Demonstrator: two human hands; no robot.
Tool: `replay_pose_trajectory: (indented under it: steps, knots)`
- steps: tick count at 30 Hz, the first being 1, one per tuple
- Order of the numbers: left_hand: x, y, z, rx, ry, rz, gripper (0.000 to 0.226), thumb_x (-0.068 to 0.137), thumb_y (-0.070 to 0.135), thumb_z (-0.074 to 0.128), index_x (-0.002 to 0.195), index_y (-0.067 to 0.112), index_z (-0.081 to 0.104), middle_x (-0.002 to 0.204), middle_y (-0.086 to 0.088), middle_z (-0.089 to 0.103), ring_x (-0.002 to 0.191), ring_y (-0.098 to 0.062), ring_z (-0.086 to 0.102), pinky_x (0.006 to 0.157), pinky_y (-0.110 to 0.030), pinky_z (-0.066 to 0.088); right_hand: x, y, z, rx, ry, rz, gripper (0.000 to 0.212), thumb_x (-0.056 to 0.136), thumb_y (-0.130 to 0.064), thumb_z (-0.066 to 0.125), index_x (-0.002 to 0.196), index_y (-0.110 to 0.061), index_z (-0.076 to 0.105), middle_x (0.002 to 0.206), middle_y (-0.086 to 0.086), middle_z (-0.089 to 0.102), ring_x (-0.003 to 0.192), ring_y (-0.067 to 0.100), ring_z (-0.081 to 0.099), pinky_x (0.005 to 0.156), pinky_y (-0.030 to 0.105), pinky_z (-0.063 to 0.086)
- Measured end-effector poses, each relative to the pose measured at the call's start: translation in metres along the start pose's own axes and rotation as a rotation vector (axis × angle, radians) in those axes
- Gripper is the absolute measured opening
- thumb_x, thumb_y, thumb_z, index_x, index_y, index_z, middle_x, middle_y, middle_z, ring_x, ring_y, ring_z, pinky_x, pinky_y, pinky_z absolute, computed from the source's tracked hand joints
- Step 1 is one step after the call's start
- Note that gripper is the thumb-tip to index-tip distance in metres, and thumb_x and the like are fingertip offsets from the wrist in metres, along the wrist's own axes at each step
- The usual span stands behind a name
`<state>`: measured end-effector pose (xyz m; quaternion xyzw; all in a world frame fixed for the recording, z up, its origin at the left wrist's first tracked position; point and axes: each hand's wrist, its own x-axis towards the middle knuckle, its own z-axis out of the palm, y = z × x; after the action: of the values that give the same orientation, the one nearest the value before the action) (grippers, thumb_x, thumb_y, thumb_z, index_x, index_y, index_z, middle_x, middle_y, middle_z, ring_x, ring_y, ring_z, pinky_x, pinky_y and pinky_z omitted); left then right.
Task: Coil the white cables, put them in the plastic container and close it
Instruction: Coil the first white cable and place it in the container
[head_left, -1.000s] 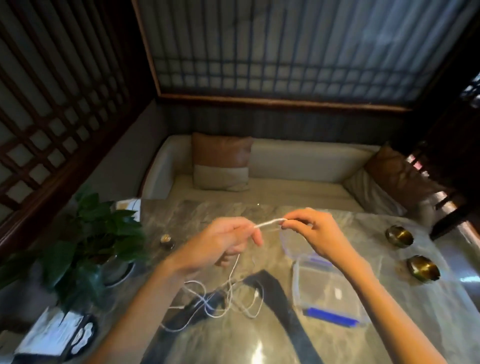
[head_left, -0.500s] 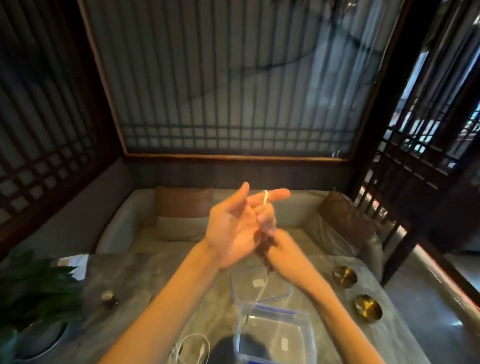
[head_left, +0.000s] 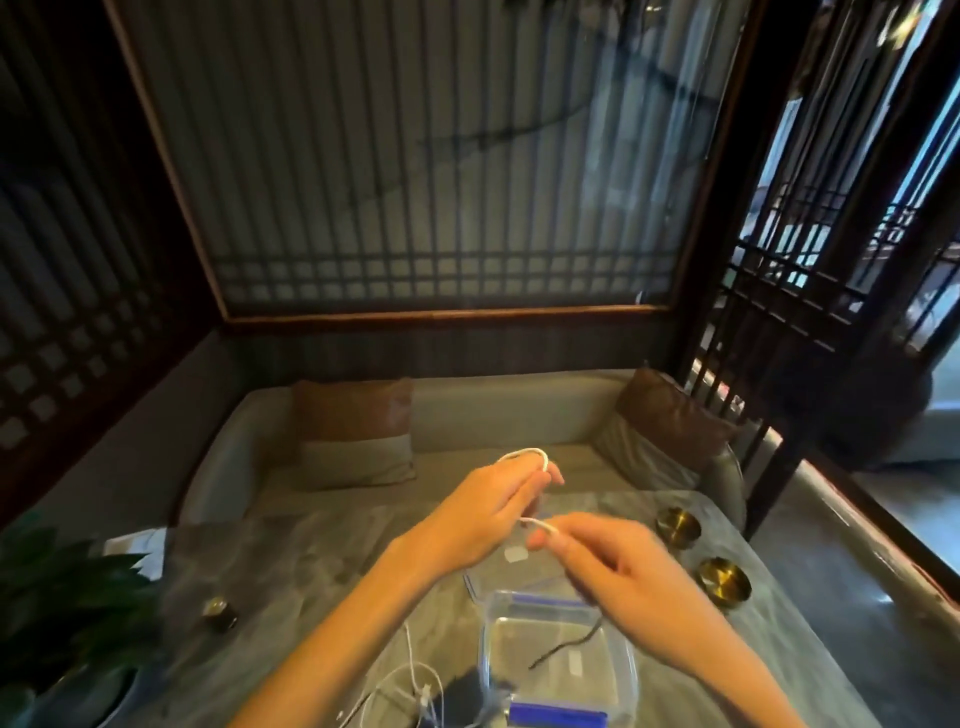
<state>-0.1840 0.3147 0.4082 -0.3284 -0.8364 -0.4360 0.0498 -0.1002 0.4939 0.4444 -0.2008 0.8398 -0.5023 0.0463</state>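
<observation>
On the marble table, two hands pinch one white cable above one open container.

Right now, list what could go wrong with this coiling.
1. The loop of white cable over the left hand looks loose; it could slip off the fingers.
2. The slack trails into a tangle on the table and may snag.
3. The right hand works above the open plastic container; it might knock it.
</observation>
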Motion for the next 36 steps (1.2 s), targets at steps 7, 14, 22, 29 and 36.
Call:
replay_pose_trajectory:
  steps: [7,14,22,29,36]
  knots:
    - [-0.069,0.0,-0.002,-0.16,0.151,-0.066,0.055,0.101,0.051,0.025,0.085,0.016,0.064,0.055,0.016,0.048,0.056,0.001,0.045,0.061,-0.022,0.039,0.017,-0.025,-0.019,-0.367,0.423,-0.396,0.024,0.091,-0.05,0.061,0.085,-0.031,0.076,0.082,-0.018,0.072,0.077,0.006,0.07,0.068,0.018,0.053]
    - [-0.052,0.023,-0.027,-1.458,0.05,-0.013,0.089,0.094,0.071,0.021,0.125,-0.006,0.053,0.066,-0.007,0.052,0.062,-0.023,0.051,0.063,-0.03,0.042,0.083,0.011,0.038,-0.091,0.255,-0.071,0.031,0.095,-0.023,0.063,0.064,-0.022,0.067,0.052,-0.013,0.058,0.054,-0.001,0.051,0.062,0.03,0.041]
    - [-0.02,-0.024,-0.009,-0.942,0.316,-0.493,0.094,0.086,0.067,0.008,0.131,-0.007,0.045,0.07,-0.008,0.054,0.064,-0.024,0.052,0.063,-0.028,0.044,0.033,0.033,0.043,-0.369,-0.109,-0.014,0.025,0.096,-0.048,0.05,0.093,-0.032,0.069,0.067,-0.008,0.066,0.058,0.001,0.057,0.06,0.026,0.047]
    - [-0.03,-0.001,0.022,-0.81,-0.137,-0.527,0.064,0.105,0.047,0.006,0.092,0.013,0.058,0.062,0.001,0.05,0.056,-0.012,0.044,0.067,-0.039,0.047,0.071,0.03,-0.01,-0.429,0.385,-0.347,0.011,0.082,-0.038,0.071,0.078,-0.031,0.079,0.076,-0.014,0.073,0.067,0.007,0.067,0.061,0.028,0.052]
    - [-0.016,-0.018,-0.024,-1.392,0.229,-0.196,0.08,0.097,0.065,0.019,0.121,-0.003,0.053,0.069,-0.009,0.049,0.064,-0.023,0.048,0.07,-0.037,0.04,0.084,0.066,0.077,-0.038,-0.054,0.114,0.032,0.1,-0.022,0.053,0.072,-0.028,0.065,0.055,-0.011,0.053,0.053,-0.003,0.049,0.066,0.033,0.047]
